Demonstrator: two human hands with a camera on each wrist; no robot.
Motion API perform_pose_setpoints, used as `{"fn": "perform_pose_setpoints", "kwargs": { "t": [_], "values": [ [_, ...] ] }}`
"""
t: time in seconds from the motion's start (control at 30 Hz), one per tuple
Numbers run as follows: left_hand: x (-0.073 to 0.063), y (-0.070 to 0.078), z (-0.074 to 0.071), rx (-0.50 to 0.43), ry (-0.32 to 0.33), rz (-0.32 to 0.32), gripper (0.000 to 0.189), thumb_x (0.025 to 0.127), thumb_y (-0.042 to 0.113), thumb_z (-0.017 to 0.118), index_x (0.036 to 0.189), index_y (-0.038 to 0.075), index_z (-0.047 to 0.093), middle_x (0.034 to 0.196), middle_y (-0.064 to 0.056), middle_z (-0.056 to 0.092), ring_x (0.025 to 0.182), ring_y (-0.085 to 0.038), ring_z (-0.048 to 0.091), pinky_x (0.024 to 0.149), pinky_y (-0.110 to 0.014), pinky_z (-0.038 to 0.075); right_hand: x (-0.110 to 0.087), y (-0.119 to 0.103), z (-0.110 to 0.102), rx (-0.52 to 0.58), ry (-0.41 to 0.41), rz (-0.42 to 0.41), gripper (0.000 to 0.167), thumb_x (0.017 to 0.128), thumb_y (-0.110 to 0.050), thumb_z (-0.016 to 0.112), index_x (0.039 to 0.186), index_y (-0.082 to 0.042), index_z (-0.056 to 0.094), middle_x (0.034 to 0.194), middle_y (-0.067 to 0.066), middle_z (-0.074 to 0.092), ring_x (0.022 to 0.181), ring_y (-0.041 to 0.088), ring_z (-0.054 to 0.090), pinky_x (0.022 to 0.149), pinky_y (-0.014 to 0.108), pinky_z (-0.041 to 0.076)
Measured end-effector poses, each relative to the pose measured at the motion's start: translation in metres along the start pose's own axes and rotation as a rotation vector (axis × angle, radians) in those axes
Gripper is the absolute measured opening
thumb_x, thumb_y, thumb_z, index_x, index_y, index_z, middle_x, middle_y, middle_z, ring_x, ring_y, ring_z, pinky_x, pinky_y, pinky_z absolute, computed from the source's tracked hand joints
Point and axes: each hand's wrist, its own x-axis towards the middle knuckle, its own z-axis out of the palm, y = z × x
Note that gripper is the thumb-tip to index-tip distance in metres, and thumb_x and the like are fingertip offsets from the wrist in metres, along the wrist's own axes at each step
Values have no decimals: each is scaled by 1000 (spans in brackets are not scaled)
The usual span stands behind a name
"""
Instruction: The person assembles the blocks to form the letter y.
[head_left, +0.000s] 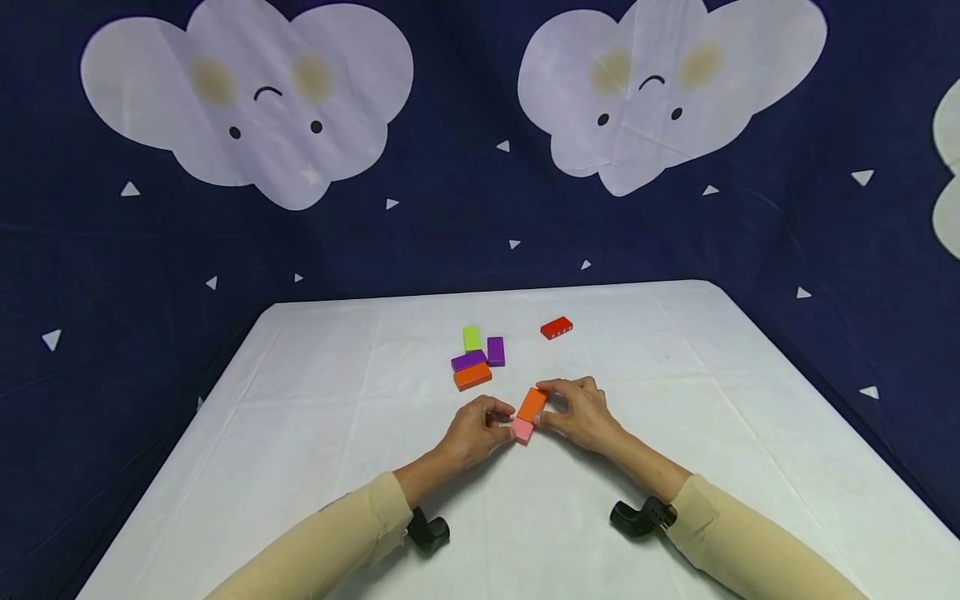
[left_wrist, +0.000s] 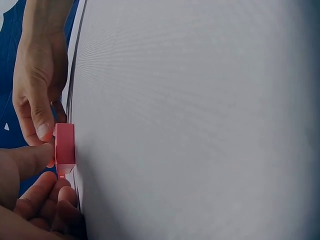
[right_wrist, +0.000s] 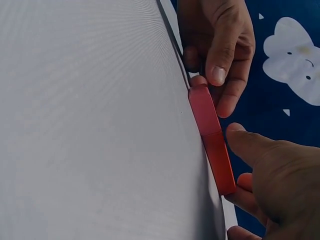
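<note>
Just right of the table's middle, a pink block (head_left: 522,431) and an orange block (head_left: 532,405) meet end to end. My left hand (head_left: 476,430) holds the pink block from the left, thumb at its side and other fingers bent close around its end. On the right, my right hand (head_left: 581,412) pinches the orange block, index fingertip at its far end and thumb by the joint with the pink one. The right wrist view gives the pink block (right_wrist: 205,111) and orange block (right_wrist: 220,164) in one line, with both hands beside them.
Farther back lie a lime green block (head_left: 472,338), a purple block (head_left: 496,352), another purple block (head_left: 468,361) and a second orange block (head_left: 472,377). A red block (head_left: 557,327) lies apart at the back right. A white cloth covers the table (head_left: 337,367); behind hangs a dark blue curtain (head_left: 450,250).
</note>
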Motion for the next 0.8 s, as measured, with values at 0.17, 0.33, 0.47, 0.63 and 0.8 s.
{"fn": "perform_pose_setpoints", "kwargs": {
  "t": [0.17,0.33,0.47,0.63,0.8],
  "values": [
    [1,3,0,0,10,2,27,80,6,70,106,3,66,101,-13,64,78,-12,49,67,-19,40,1,0,-3,31,-5,34,52,77,-39,74,125,-25,61,121,12,55,105,30,44,81,41,38],
    [4,6,2,11,13,17,26,82,9,68,107,5,68,100,-12,64,81,-13,52,70,-20,42,2,4,-4,80,20,14,46,83,-33,68,126,-20,59,122,9,59,106,28,45,86,45,40],
    [9,7,4,8,2,55,29,81,8,69,110,5,68,105,-12,65,89,-18,58,78,-23,45,4,6,-7,101,41,-19,45,86,-32,66,127,-16,58,123,10,61,105,26,44,89,44,40],
    [14,7,7,3,-16,98,31,80,6,69,111,6,68,112,-10,67,96,-23,58,84,-27,43,9,6,-15,129,71,-29,45,88,-31,64,128,-12,57,117,19,59,105,30,46,86,42,41],
    [17,8,8,12,-37,112,32,81,5,68,113,6,68,118,-8,66,101,-23,54,85,-25,42,17,8,-21,129,79,-17,47,89,-33,63,130,-12,54,121,21,59,108,33,47,87,45,41]
  ]
}}
